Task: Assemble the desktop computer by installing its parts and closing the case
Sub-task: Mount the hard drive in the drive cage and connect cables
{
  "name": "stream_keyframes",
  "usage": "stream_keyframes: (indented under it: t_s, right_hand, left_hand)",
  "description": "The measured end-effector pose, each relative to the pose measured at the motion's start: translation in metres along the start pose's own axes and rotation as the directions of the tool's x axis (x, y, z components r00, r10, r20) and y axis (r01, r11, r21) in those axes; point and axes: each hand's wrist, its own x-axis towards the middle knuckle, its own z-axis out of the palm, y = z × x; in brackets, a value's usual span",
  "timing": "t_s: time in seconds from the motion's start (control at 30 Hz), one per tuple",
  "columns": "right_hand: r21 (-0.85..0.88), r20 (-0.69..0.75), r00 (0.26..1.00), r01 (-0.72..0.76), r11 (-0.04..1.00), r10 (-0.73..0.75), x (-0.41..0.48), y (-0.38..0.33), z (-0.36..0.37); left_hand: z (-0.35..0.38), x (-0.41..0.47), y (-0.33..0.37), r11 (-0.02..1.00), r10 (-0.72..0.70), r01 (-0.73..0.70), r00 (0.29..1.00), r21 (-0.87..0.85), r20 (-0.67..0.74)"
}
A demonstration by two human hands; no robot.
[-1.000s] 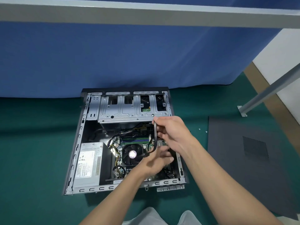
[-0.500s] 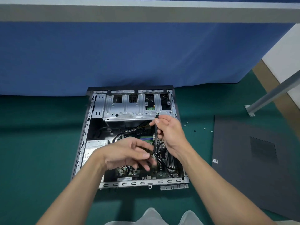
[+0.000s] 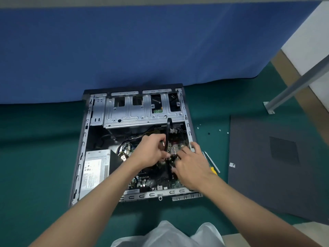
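Within the case, the black cable is pinched by the left hand; the right hand is spread beside it, grip unclear. It is judged light and springy, best gripped near the connector

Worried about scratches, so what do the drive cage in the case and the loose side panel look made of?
The drive cage looks like bare sheet steel: silvery, dull sheen, pressed ribs, punched holes. The side panel is probably painted metal: matte dark grey, thin and flat, with a perforated vent patch; plastic can't be ruled out.
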Motion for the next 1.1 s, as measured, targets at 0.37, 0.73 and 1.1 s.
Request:
stream_keyframes:
  t_s: [0.37,0.73,1.1]
  right_hand:
    - [0.337,-0.372,0.928,0.108,0.935,0.027,-0.009,0.030,0.034]
    - [0.390,-0.429,0.903,0.163,0.906,0.023,-0.007,0.037,0.038]
    - [0.425,-0.447,0.895,0.221,0.878,-0.009,-0.005,0.041,0.039]
  left_hand:
    - [0.049,0.057,-0.025,0.896,0.070,-0.008,0.990,0.444,-0.125]
    - [0.060,0.082,-0.040,0.911,0.024,0.060,0.980,0.408,-0.197]
    - [0.046,0.095,-0.040,0.745,0.010,0.116,0.983,0.656,-0.185]
